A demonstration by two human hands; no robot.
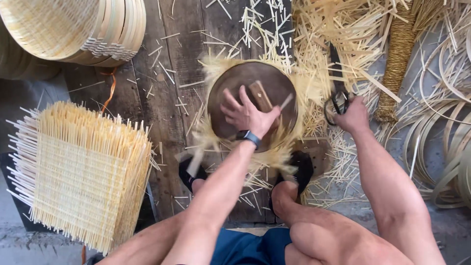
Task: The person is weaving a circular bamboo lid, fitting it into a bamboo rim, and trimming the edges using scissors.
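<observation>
My left hand [247,114] presses flat on a round dark wooden disc [230,83] with a small wooden handle block [260,94]. The disc lies on a woven bamboo mat whose frayed strip ends [216,66] stick out all around it. A dark watch sits on that wrist. My right hand [353,115] reaches to the right and grips the handles of black scissors [337,81] lying on a pile of bamboo offcuts. My two feet in dark sandals [189,174] rest just below the disc.
A stack of square woven bamboo mats [81,174] stands at the left. Stacked round woven baskets [73,29] sit at the top left. A rope-wrapped bundle [397,59] and curled bamboo strips [441,127] lie at the right. Offcuts litter the dark wooden boards [167,108].
</observation>
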